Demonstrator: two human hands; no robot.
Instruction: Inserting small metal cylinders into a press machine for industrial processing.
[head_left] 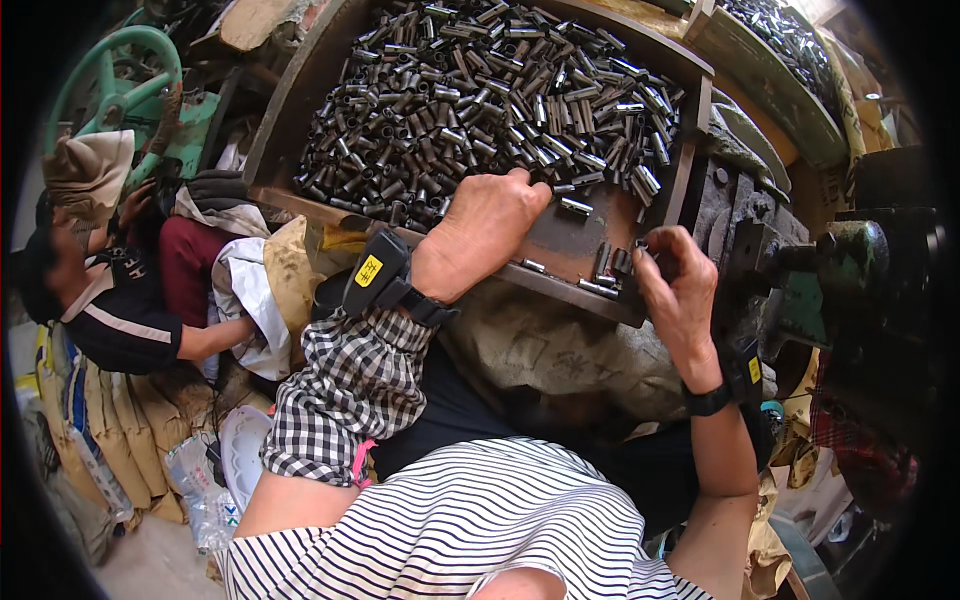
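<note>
A large heap of short metal tubes (440, 100), some shiny and some dark, fills most of a shallow wooden tray (277, 125). My left hand (482, 228) rests at the heap's near edge with its fingers curled under; whatever they hold is hidden. At the tray's near right corner my right hand (682, 283) has thumb and forefinger pinched on a small dark metal piece (641, 243), mostly covered by the fingertips. Just beside them a dark tube (622, 262) and a shiny tube (598, 288) lie on the tray floor. Another shiny tube (575, 206) lies right of my left hand.
Dark, greasy machinery (790, 260) stands close on the right. A second wooden bin of metal parts (785, 45) is at the far right. On the left another person (120, 300) sits by a green handwheel (115, 95). Stacked sacks (110, 430) lie at lower left.
</note>
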